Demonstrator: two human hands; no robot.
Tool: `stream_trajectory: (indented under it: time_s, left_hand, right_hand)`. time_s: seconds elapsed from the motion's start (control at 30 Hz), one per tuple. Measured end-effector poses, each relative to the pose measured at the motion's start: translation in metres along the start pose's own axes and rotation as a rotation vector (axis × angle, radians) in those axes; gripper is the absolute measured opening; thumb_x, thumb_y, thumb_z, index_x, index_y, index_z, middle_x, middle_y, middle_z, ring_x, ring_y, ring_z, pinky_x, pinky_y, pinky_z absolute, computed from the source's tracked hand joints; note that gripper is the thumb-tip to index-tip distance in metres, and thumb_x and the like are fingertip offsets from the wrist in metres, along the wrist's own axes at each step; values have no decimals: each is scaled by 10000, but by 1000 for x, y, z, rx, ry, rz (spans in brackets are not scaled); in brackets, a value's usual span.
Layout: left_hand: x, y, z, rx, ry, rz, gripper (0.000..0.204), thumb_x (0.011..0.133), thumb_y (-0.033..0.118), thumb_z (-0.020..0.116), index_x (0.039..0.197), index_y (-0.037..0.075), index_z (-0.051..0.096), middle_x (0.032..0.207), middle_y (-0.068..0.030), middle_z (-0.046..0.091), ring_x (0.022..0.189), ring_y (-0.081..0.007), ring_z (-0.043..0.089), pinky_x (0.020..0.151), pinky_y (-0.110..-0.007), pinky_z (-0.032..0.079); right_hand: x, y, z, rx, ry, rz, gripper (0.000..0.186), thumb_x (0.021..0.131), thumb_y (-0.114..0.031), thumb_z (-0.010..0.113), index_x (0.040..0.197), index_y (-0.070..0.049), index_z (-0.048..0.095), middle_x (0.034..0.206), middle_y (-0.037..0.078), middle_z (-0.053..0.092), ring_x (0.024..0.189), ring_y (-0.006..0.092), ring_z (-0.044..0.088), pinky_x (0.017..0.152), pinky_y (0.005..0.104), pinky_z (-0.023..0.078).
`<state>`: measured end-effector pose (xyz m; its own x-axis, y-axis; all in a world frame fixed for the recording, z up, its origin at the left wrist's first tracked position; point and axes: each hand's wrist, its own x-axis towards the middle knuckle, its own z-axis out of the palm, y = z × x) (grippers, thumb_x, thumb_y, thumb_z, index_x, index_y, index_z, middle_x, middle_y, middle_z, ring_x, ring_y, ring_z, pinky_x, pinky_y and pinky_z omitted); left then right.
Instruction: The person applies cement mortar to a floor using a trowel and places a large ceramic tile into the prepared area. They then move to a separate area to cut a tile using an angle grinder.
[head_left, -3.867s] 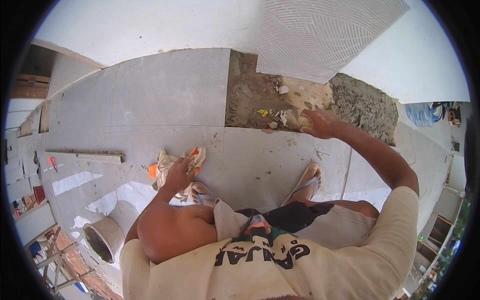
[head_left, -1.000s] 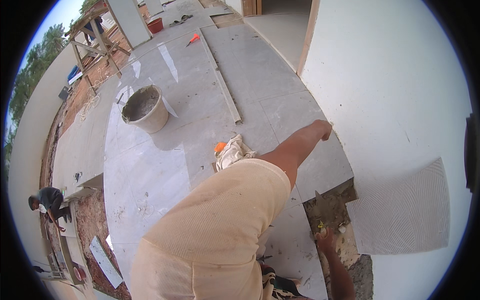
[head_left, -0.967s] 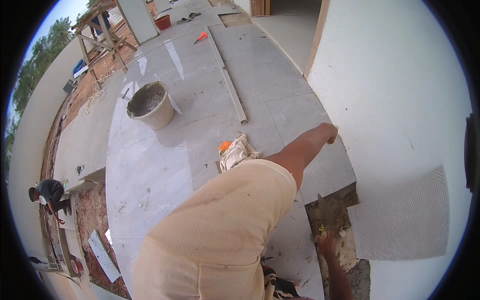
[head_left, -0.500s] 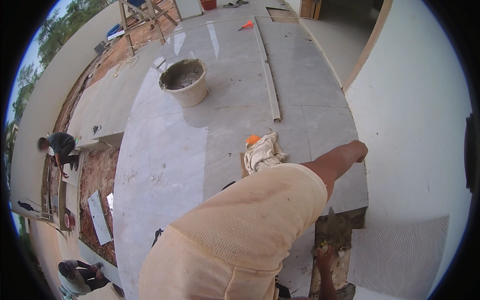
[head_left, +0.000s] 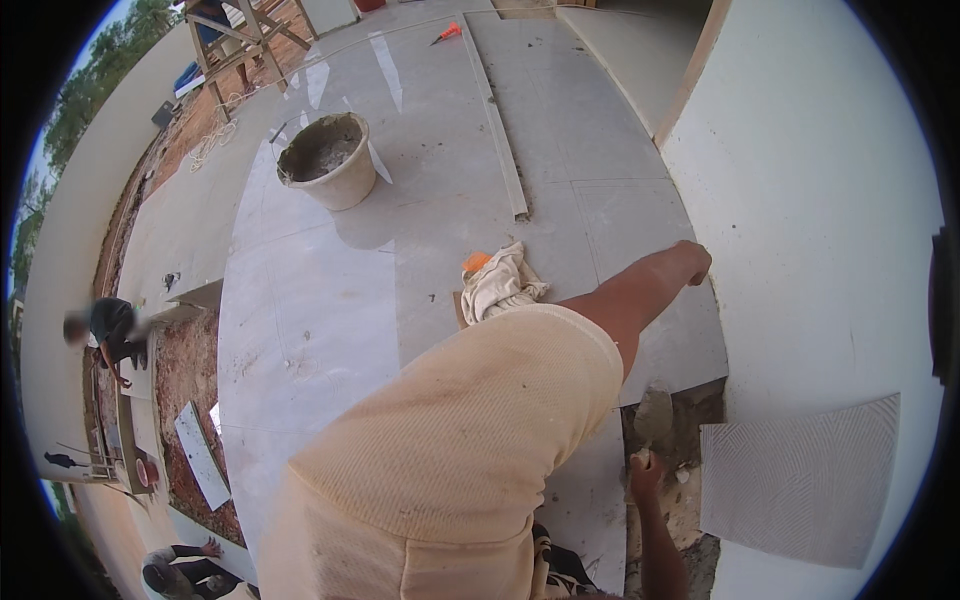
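Observation:
My right hand is closed round the handle of a trowel, whose mortar-smeared blade lies over a gap in the tiled floor. Rough mortar and small lumps show in the gap. My left arm, in a cream sleeve, stretches across to the foot of the white wall. There my left hand rests near the floor's edge with its fingers mostly hidden. Right beside the gap, a tile with a ridged grey back leans at the wall.
A bucket of mortar stands on the grey tiles. A long straight bar lies ahead, with an orange-handled tool past it. A crumpled cloth lies beyond my sleeve. Two co-workers crouch at left, one in dark clothes, the other lower.
My right hand and the trowel have moved slightly forward, and the blade now shows its broad face. The whole view has shifted a little. The lower co-worker has stretched a hand onto a slab.

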<state>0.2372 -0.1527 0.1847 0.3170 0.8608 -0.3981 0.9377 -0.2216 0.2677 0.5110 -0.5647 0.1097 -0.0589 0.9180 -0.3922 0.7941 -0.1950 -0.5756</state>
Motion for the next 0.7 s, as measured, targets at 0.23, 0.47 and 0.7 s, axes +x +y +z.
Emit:
stream_trajectory:
  time_s: [0.23,0.47,0.7]
  left_hand:
    - [1,25,-6,32,-16,48,403,714,202,810,1106,117,766,1129,-102,734,1007,-294,715,804,-475,573]
    - [-20,33,-17,-26,-3,78,427,791,292,779,1146,57,745,1165,-133,724,1062,-304,690,872,-441,555]
    - [-81,9,-46,-102,-18,217,458,857,341,713,1184,20,706,1188,-185,689,1125,-368,643,920,-476,528]
  right_hand:
    - [15,64,15,-16,175,-105,375,823,-263,706,1011,49,621,934,242,671,862,347,666,785,454,500]
    - [20,52,11,-158,-108,19,584,829,-338,729,1276,11,589,1242,254,624,1155,431,605,972,498,475]
    - [9,38,0,-325,-188,-118,666,830,-369,725,1351,5,546,1311,240,603,1206,418,585,1031,500,453]
